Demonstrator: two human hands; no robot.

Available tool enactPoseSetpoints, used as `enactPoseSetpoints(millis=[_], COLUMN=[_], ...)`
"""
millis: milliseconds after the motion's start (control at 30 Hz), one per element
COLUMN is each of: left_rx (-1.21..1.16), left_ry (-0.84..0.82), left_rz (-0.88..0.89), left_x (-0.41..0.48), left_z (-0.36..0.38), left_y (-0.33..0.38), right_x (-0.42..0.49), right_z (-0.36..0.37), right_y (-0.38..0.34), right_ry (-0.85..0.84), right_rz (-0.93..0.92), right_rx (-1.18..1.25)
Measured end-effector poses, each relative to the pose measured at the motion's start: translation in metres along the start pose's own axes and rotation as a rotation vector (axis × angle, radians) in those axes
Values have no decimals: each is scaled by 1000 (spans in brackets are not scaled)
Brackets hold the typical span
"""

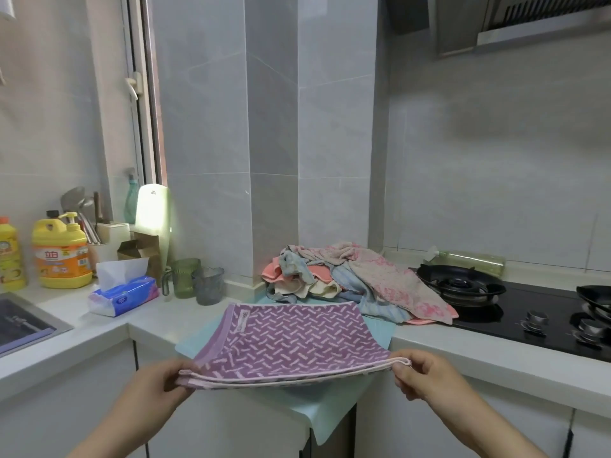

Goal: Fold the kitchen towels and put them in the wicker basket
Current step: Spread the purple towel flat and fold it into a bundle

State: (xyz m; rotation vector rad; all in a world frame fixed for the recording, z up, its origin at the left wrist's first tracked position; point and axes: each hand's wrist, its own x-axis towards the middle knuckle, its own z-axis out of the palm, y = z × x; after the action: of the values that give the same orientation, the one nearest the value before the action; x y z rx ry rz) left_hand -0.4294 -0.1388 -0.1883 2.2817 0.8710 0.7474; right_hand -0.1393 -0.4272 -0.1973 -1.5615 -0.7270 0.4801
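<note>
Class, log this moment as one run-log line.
folding purple towel | left hand: pinches left corner | right hand: pinches right corner | towel pile: behind | wicker basket: unseen

Purple towel [291, 338] folded double, near corners pinched by left hand [155, 388] and right hand [426, 378], possibly lifted.

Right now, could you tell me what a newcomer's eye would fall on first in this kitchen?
The purple patterned towel at the near corner of the counter stands out first, its near edge pinched at either end by the left hand and right hand. Behind it lies a jumbled pile of pink and blue towels, next to the black gas hob on the right. A bright yellow detergent bottle stands far left.
</note>
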Motion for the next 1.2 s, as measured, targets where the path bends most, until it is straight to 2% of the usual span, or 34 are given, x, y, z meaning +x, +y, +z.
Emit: enactPoseSetpoints(millis=[100,233,433,600,767,967,1200], left_rx=[80,-4,-100,-211,-318,-377,-339], left_ry=[8,-40,-29,43,30,-83,-166], left_rz=[98,78,46,20,-116,-328,-473], left_x=[-4,-10,0,25,60,117,165], left_z=[-6,-15,-15,1,16,33,46], left_y=[2,6,9,7,10,0,-8], right_x=[-4,-12,-5,21,61,122,193], right_z=[-5,-10,-12,-3,10,20,30], right_y=[-4,-8,-13,-15,-16,-5,2], right_ry=[18,24,19,119,169,204,161], right_rz=[-27,-102,-129,-137,-86,-1,37], right_rx=[-87,-210,-196,-181,-174,-315,-531])
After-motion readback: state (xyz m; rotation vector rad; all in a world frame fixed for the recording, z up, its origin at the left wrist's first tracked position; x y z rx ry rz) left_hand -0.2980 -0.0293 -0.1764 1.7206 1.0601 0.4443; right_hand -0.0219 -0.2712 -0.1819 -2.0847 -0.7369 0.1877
